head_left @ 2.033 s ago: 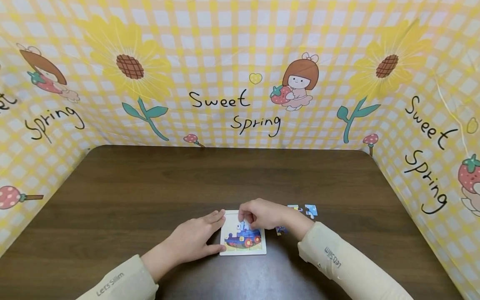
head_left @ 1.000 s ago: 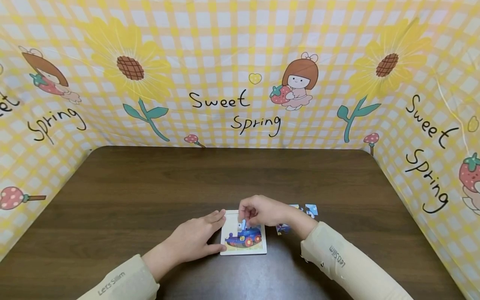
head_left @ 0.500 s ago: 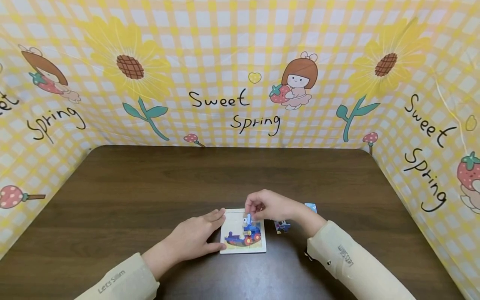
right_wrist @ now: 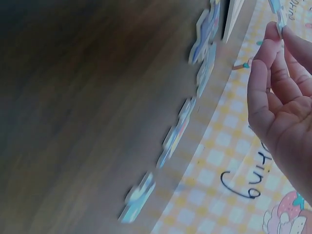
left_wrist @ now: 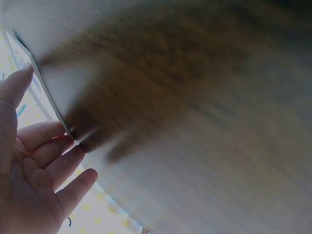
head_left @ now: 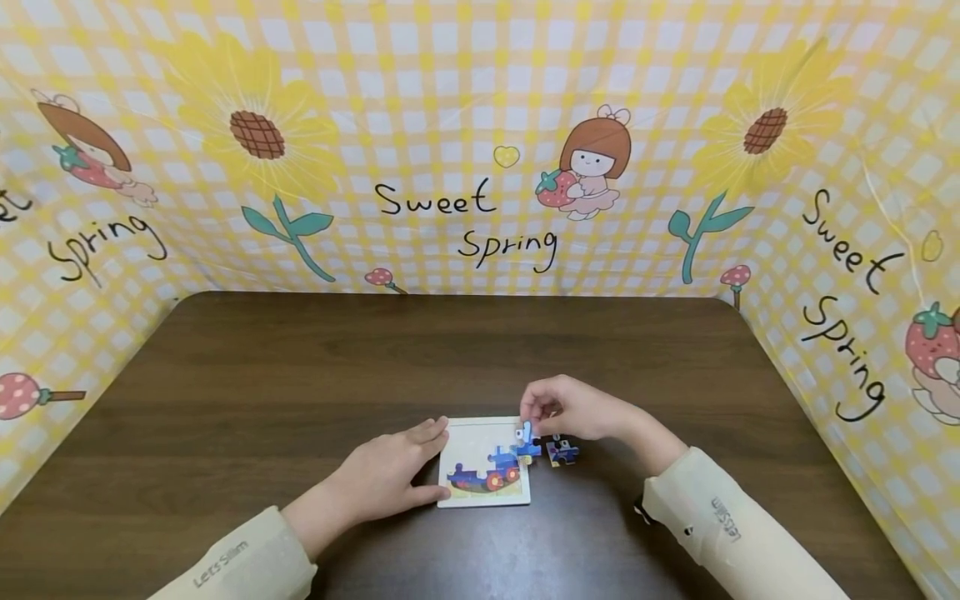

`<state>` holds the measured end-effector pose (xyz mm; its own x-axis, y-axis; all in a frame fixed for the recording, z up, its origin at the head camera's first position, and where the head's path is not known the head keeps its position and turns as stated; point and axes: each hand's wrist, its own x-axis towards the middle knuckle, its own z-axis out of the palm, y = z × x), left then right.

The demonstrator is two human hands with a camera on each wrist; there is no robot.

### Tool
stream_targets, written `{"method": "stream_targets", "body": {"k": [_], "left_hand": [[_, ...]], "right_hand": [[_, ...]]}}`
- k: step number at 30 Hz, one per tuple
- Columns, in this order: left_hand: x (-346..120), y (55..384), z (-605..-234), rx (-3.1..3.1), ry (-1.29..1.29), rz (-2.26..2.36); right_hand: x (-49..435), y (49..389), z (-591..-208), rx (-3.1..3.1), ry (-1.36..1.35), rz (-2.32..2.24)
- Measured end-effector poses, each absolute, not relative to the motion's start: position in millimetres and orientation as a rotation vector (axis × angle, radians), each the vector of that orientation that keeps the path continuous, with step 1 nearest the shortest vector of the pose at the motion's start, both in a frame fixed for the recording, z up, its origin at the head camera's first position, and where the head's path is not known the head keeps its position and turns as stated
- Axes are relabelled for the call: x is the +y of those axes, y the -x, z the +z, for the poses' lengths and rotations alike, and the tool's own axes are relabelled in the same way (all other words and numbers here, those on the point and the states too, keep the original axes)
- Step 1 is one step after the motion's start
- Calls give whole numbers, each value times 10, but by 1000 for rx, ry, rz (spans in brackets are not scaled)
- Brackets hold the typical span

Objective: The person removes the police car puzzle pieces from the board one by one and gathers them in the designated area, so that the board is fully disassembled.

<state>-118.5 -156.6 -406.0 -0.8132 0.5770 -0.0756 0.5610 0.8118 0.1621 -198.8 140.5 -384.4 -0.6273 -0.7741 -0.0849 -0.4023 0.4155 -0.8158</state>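
Note:
A small puzzle board with a white frame (head_left: pixel 483 503) lies on the table, showing part of a blue train with red wheels along its lower half. My left hand (head_left: pixel 390 473) rests at its left side, fingertips and thumb touching the frame's edge with the fingers fairly straight. Between thumb and fingertips my right hand (head_left: pixel 577 408) pinches a blue puzzle piece (head_left: pixel 529 442), held over the frame's right edge. That piece (right_wrist: pixel 277 10) also shows at the top of the right wrist view. The upper left of the board's recess is bare.
Right of the board lies a loose blue puzzle piece (head_left: pixel 562 452), below my right hand. Several loose pieces (right_wrist: pixel 178 131) lie in a line across the table in the right wrist view. A yellow checked cloth (head_left: pixel 427 125) walls the table's back and sides.
My right hand has lifted the blue piece off the board and carried it to the right, baring that part of the recess. My left hand has stayed at the frame.

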Motion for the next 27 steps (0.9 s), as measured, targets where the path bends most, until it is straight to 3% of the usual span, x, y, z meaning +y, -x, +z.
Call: {"method": "stream_targets", "body": {"k": [27], "left_hand": [[-1571,1172,-4059,2874,-914,235]], "right_hand": [[2074,1981,-3948,2307,898,-1085]]}}
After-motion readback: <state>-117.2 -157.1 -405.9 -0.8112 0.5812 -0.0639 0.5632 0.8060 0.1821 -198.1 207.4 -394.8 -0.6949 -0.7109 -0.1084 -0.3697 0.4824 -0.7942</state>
